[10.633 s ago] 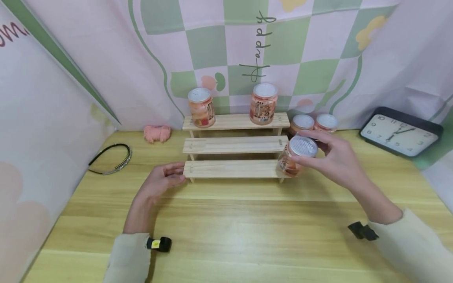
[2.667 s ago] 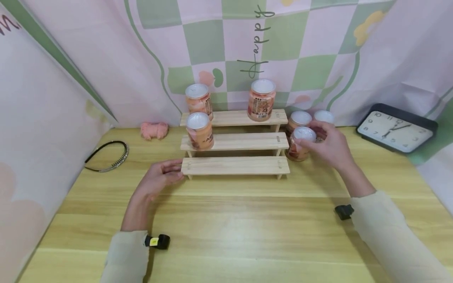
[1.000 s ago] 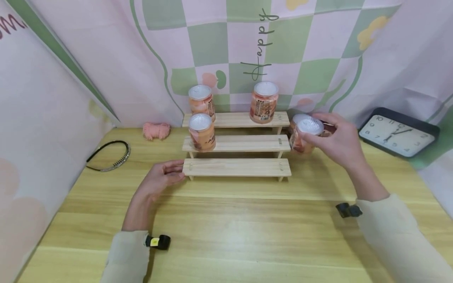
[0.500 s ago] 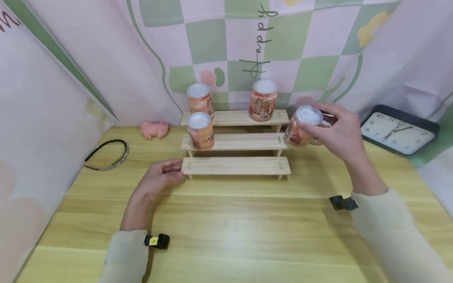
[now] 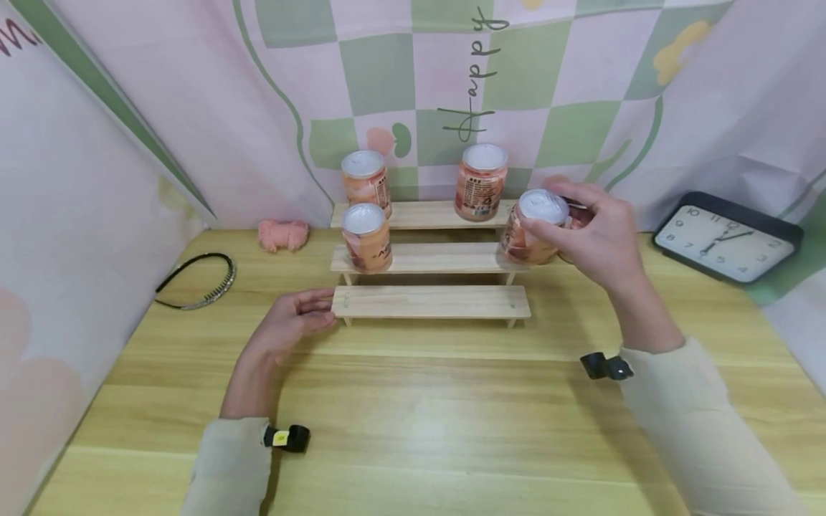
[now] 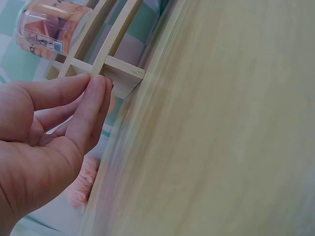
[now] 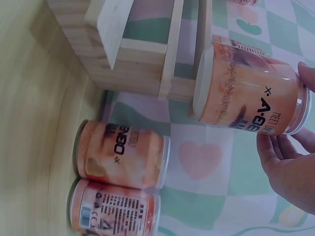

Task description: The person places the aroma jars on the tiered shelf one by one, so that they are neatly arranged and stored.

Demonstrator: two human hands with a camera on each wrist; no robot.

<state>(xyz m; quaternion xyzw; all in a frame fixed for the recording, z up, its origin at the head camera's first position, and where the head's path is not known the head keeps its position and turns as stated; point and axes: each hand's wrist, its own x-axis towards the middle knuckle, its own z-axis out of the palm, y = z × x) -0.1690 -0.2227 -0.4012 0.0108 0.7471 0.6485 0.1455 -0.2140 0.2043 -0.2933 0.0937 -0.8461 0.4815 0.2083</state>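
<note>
A pale three-step wooden stand [image 5: 429, 302] stands on the table against the wall. My left hand [image 5: 287, 326] pinches the left end of its lowest step with thumb and fingertips, as the left wrist view shows. My right hand [image 5: 603, 233] grips a peach-coloured can [image 7: 246, 91] near its silver lid. That can is slightly tilted at the right end of the middle step; whether its base touches the wood, I cannot tell. Another can [image 5: 368, 247] stands at the middle step's left end. On the top step are a left can [image 5: 366, 183] and a right can [image 5: 481, 188].
Two more cans, an upper one [image 7: 120, 155] and a lower one [image 7: 115, 209], stand together on the table right of the stand, mostly hidden in the head view. A black clock [image 5: 729, 236] lies at right. Pink yarn [image 5: 284, 235] and a headband [image 5: 196, 281] lie at left.
A can has appeared on the middle step's left end since the oldest frame. My right hand has lifted another can off the table and carried it left to the middle step. My left hand stays put.
</note>
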